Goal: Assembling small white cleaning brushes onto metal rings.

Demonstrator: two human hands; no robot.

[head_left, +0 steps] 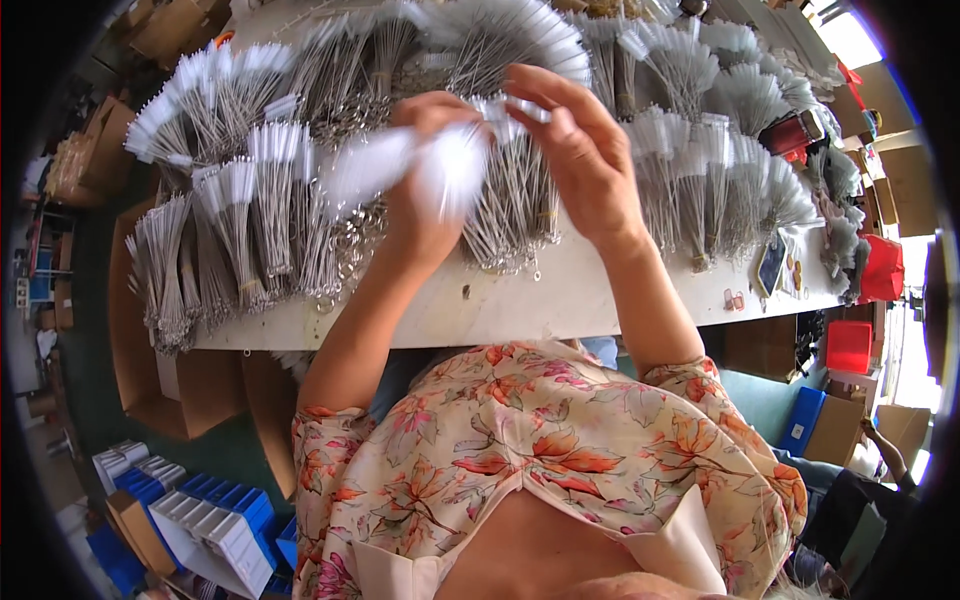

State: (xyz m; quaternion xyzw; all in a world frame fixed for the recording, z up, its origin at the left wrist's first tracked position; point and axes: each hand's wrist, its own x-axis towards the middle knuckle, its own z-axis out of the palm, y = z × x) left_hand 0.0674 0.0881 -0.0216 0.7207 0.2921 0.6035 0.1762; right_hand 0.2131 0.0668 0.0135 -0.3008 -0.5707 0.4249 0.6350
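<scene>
My left hand [410,208] is raised over the table and closed on white-bristled wire brushes [455,170]. Their bristle ends are smeared by motion, so how many it holds is unclear. To its right, my right hand [590,155] has curled fingers, thumb and fingertips close together by some white bristle tips. What it pinches there, if anything, is too small to make out. Below and between both hands stands a bundle of thin wire brushes [508,210], bristles up and looped wire ends down on the table.
Many more brush bundles [235,215] crowd the white table [440,310] on both sides and behind. A phone-like dark object [771,265] lies at the right. Below the left edge stands an open cardboard box [180,385]. Another person's arm [888,450] shows at far right.
</scene>
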